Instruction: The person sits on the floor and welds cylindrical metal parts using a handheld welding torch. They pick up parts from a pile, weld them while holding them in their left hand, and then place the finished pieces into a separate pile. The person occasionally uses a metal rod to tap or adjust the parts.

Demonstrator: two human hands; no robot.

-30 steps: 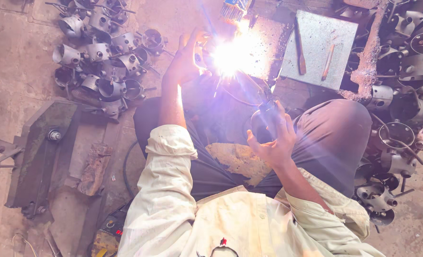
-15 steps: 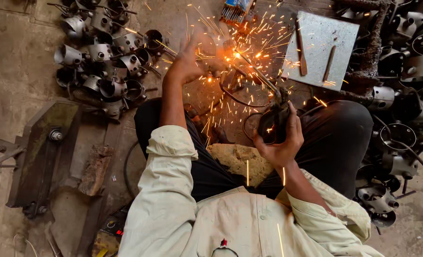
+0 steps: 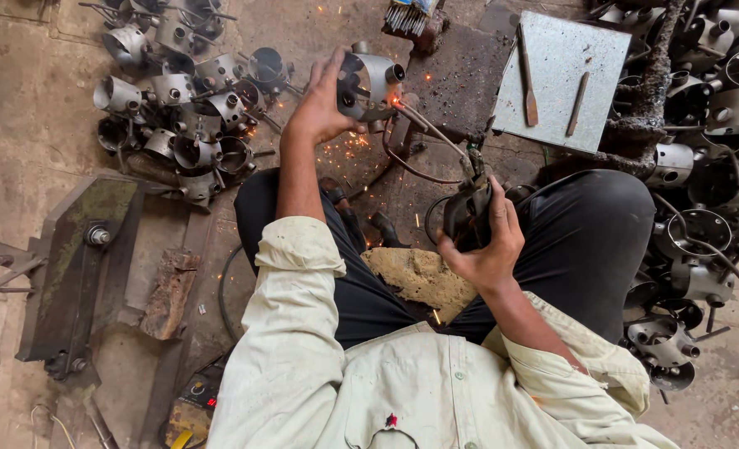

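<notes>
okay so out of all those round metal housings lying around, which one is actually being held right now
The cylindrical metal housing in the left hand, raised near the top centre. The electrode tip glows at its lower edge; all the others lie in heaps on the floor.

metal parts (image 3: 178,108) left of plate (image 3: 561,79)
</notes>
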